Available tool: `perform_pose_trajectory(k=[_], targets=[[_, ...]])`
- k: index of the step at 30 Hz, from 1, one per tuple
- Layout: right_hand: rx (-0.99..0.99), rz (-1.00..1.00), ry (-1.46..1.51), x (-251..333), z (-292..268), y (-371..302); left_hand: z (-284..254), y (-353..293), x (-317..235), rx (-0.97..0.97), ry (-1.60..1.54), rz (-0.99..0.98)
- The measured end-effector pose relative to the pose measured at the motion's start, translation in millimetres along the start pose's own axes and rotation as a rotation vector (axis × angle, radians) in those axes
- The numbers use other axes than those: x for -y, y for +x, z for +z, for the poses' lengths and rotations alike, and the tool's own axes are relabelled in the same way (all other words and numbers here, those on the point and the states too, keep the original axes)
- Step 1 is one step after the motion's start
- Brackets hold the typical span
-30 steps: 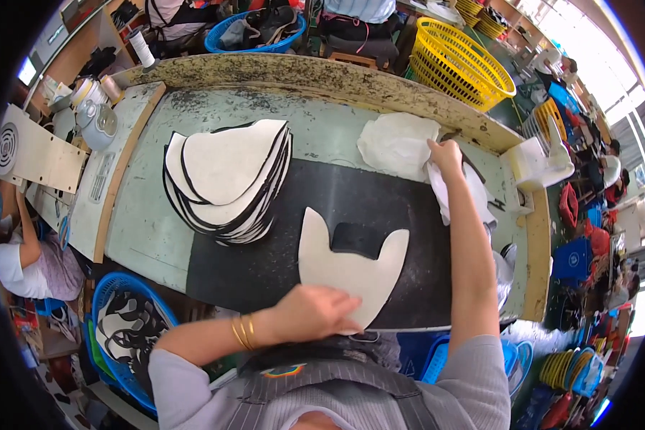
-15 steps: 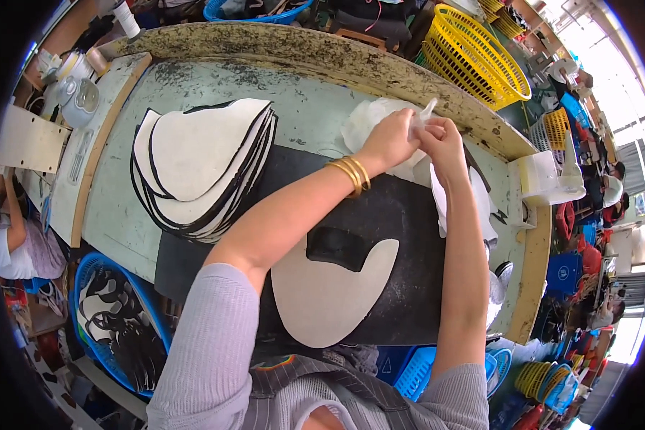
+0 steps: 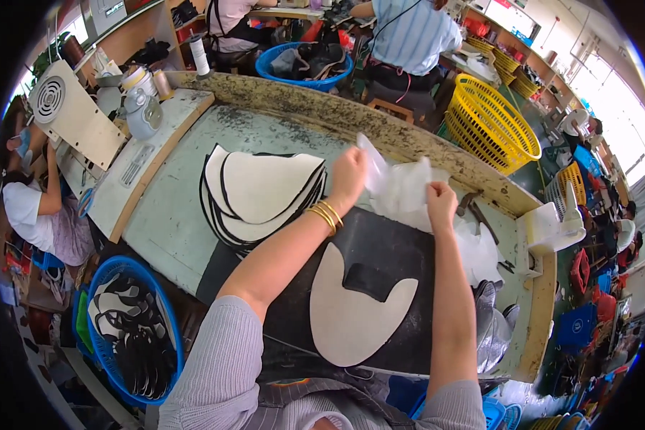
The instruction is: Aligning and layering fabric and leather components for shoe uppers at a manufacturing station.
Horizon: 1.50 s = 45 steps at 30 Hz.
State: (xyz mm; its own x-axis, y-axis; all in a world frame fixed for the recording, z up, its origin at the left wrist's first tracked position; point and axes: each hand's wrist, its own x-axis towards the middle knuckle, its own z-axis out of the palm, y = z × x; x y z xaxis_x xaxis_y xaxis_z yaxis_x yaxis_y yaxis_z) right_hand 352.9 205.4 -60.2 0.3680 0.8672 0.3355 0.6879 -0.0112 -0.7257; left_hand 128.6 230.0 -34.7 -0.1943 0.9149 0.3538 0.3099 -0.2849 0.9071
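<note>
My left hand is closed on a thin translucent white sheet, which rises beside its fingers. A short way to the right, my right hand is closed, its fingertips pinching the edge of crumpled white film. Whether both hands hold one and the same sheet, I cannot tell. Under my forearms a cream U-shaped piece lies flat on a black mat. A thick stack of cream shoe-upper pieces with black edges sits left of my left hand.
A raised worn wooden rim bounds the pale green bench. Dark tools, a white plastic container and silvery wrapped things are at the right. A blue basket of cut pieces stands lower left; people sit beyond the bench.
My hands, together on the film before, are now apart. The left has moved leftward with a sheet, and the right has come down nearer. The head view has shifted, showing more of the room.
</note>
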Motion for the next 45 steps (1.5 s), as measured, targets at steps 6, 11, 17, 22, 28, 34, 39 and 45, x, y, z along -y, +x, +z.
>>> perform_pose_trajectory(k=[6,11,17,22,28,34,39,45], targets=[[-0.216,-0.245,-0.383,21,-27,-17,-93,-30,-73,-0.021,-0.892,-0.296],[0.568,0.304,1.291,139,-39,-121,-118,-91,-78,0.115,-1.099,-0.408],[-0.173,-0.774,0.000,158,-81,-179,-120,-177,-113,0.368,-0.542,0.116],[0.070,-0.610,0.107,170,-107,-240,-133,-207,-125,0.424,-0.916,-0.395],[-0.071,-0.704,0.112,169,-118,-246,-136,-224,-128,0.480,-0.963,-0.464],[-0.055,-0.843,-0.008,166,-127,-250,-143,-234,-133,0.511,-0.730,-0.353],[-0.029,-0.849,-0.117,167,-132,-258,-144,-243,-129,0.506,-0.478,-0.231],[-0.093,-0.046,0.477,151,-140,-271,-132,-250,-129,0.494,-0.964,-0.584]])
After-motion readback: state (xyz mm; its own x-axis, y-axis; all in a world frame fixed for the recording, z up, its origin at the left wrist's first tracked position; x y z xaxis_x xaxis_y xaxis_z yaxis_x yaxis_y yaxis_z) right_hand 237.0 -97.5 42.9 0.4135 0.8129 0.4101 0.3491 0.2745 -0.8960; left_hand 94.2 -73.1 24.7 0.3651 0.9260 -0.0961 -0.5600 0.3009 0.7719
